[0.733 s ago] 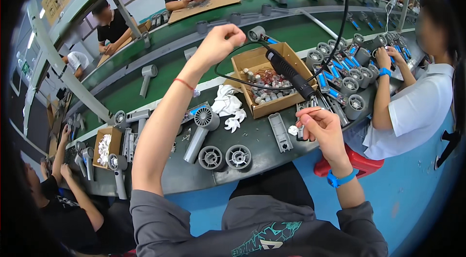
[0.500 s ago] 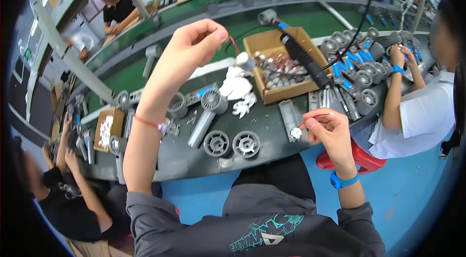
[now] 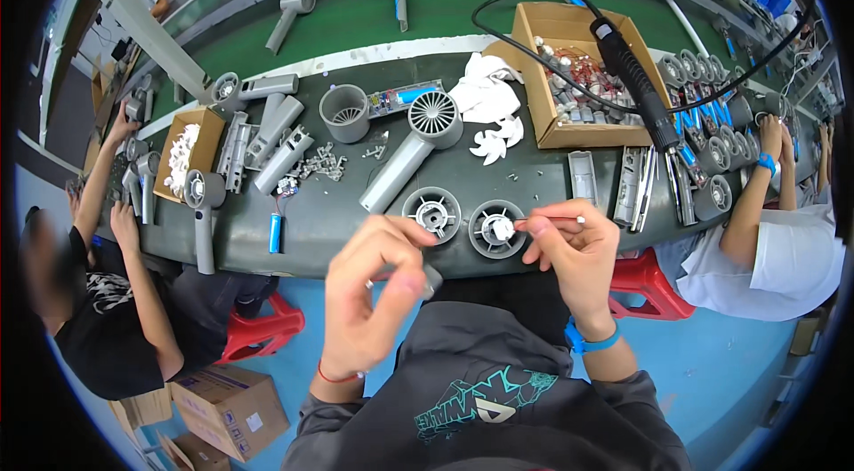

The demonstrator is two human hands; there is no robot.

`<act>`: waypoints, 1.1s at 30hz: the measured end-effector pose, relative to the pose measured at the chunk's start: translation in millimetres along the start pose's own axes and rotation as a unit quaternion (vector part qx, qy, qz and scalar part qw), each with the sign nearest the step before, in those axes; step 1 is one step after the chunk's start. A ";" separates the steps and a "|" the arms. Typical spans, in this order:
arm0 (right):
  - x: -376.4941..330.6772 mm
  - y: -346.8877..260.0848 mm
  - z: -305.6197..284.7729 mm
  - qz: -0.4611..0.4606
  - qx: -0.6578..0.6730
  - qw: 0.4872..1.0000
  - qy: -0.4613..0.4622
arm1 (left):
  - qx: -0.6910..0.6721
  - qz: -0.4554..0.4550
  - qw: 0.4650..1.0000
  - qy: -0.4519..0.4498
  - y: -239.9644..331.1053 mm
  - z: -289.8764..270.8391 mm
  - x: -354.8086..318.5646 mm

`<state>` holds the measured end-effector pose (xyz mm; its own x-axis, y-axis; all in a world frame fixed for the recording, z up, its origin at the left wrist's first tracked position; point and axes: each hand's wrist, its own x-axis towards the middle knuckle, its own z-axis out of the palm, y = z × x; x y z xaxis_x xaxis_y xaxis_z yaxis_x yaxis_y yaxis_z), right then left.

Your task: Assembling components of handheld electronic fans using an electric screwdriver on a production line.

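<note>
My left hand (image 3: pixel 374 297) is low at the table's front edge, fingers curled round a small grey motor (image 3: pixel 432 281), partly hidden and blurred. In a pinch, my right hand (image 3: pixel 574 249) holds thin red wires (image 3: pixel 556 221) with a small white piece (image 3: pixel 503 229) at their end. That piece appears over the right one of two round grey fan housings (image 3: pixel 484 247); whether it touches cannot be told. The left housing (image 3: pixel 416 207) lies on the table just beyond my left fingertips. Behind them rests a grey handheld fan body (image 3: pixel 396 170) with a slatted head.
An open cardboard box (image 3: pixel 550 135) of wired motors stands at the back right, a black cabled tool (image 3: pixel 636 84) above it. White fan blades (image 3: pixel 491 144), grey half shells (image 3: pixel 583 176) and small metal parts (image 3: pixel 325 162) lie about. Co-workers sit on both sides.
My left hand has come down from high over the table to its front edge, with the motor. My right hand has moved slightly left, bringing the white piece over the right housing.
</note>
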<state>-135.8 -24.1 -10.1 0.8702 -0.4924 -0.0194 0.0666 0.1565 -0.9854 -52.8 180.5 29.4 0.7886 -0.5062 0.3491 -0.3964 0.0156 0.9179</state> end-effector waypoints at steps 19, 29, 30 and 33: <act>-4.9 -11.8 4.2 -0.151 -0.328 0.933 0.020 | 0.014 -0.011 0.999 -0.038 -24.9 50.4 -26.0; -3.8 -12.6 9.4 -0.154 -0.348 0.925 -0.009 | 0.038 0.001 0.998 -0.053 -27.9 47.5 -24.7; -3.6 -12.8 10.4 -0.154 -0.358 0.921 -0.010 | 0.040 0.014 0.997 -0.057 -27.2 46.5 -24.3; -2.0 -13.7 5.2 -0.119 -0.370 0.920 -0.047 | 0.030 0.020 0.998 -0.056 -19.5 36.3 -22.4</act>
<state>-135.9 -20.8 4.3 0.9146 -0.3558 0.1919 -0.0604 -0.5897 -0.8053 -79.8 160.2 -3.2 0.7154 -0.5998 0.3584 -0.4568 -0.0132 0.8895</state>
